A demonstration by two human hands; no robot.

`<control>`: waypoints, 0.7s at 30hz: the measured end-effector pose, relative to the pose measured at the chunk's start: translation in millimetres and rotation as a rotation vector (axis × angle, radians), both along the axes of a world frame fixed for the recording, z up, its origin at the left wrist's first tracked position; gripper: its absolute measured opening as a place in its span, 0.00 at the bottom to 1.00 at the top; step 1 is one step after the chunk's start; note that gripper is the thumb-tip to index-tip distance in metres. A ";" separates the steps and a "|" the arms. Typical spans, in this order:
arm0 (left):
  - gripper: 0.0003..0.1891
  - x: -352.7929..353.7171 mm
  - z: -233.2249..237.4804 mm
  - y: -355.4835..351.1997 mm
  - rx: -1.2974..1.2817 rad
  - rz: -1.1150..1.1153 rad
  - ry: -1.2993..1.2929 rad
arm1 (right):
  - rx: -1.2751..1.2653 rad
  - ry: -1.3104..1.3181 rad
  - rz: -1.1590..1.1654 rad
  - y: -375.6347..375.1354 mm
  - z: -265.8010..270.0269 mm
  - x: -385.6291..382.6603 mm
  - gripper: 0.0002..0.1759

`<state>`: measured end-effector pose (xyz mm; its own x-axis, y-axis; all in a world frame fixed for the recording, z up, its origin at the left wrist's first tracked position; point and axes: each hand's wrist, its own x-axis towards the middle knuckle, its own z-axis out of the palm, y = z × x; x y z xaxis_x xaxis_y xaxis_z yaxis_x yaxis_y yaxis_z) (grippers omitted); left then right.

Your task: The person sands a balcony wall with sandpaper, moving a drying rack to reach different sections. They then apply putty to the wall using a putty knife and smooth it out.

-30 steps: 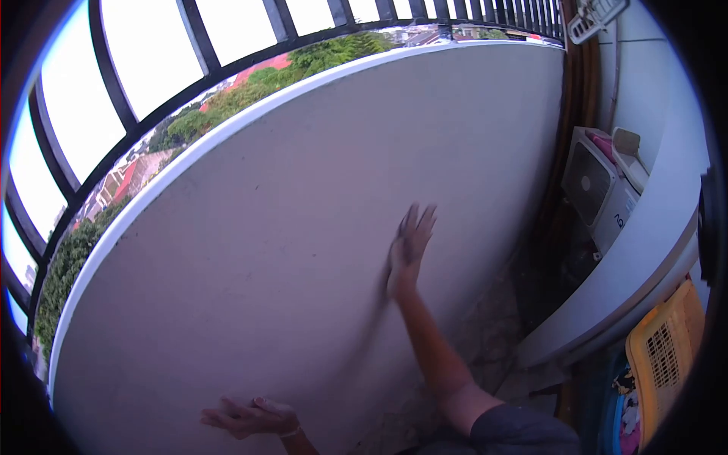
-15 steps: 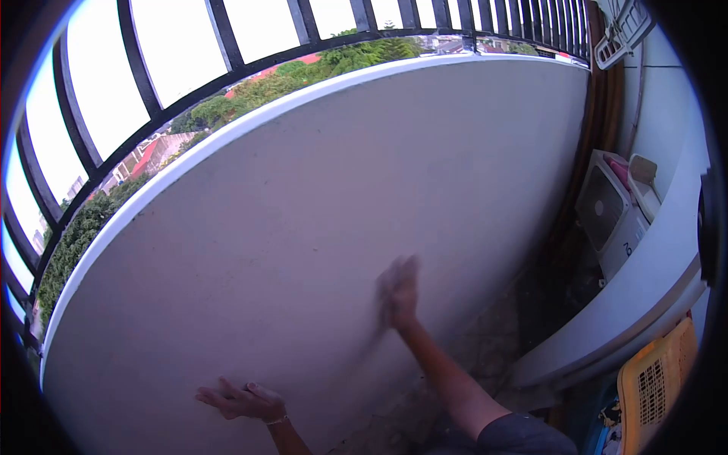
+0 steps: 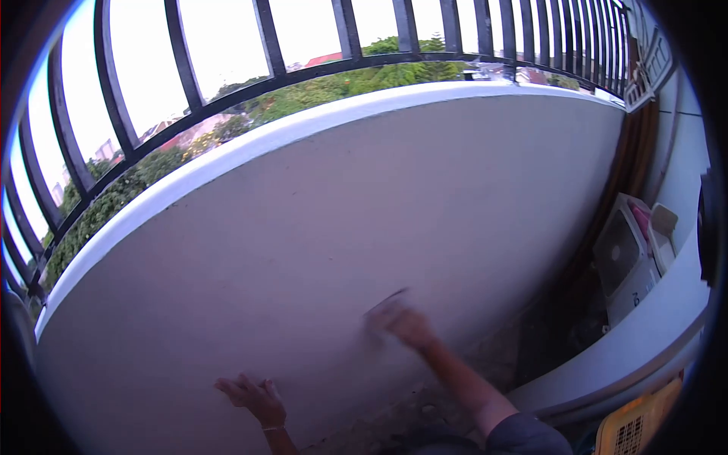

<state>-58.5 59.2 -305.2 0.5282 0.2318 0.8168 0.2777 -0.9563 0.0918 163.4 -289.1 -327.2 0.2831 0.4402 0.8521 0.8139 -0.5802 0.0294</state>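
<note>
A smooth grey wall [image 3: 318,220] fills the middle of the head view. My right hand [image 3: 408,326] is at the lower part of the wall, its fingers bent and blurred by motion around a flat thing with a thin dark edge [image 3: 388,301], too smeared to identify. Lower and further left, my left hand [image 3: 258,402] has its fingers spread close to the wall surface and holds nothing. A thin band circles the left wrist.
Along the wall's top run a white ledge [image 3: 334,116] and black railings [image 3: 273,42], with trees and roofs beyond. To the right are a boxy unit [image 3: 623,246] and a white curved surface [image 3: 607,341]. A yellow basket [image 3: 641,421] stands at the lower right.
The view has tilted up a little, so more railing shows. My right hand has turned, with its fingers now bent and a thin dark edge visible at them. My left hand's fingers point further upward.
</note>
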 end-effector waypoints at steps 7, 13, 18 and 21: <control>0.53 6.5 -60.0 -70.4 -0.523 -0.019 0.004 | 0.706 -0.131 -0.233 -13.1 163.4 38.0 0.15; 0.53 31.0 -42.9 -137.5 -0.673 -0.082 0.048 | -0.025 -0.155 0.313 -7.4 78.3 5.6 0.18; 0.52 14.9 -37.2 -130.7 -0.653 -0.150 0.170 | 0.279 -0.189 0.012 -95.6 84.7 75.9 0.19; 0.50 23.9 -47.5 -136.0 -0.711 -0.092 0.127 | 0.628 -0.181 -0.270 -44.1 150.3 60.1 0.19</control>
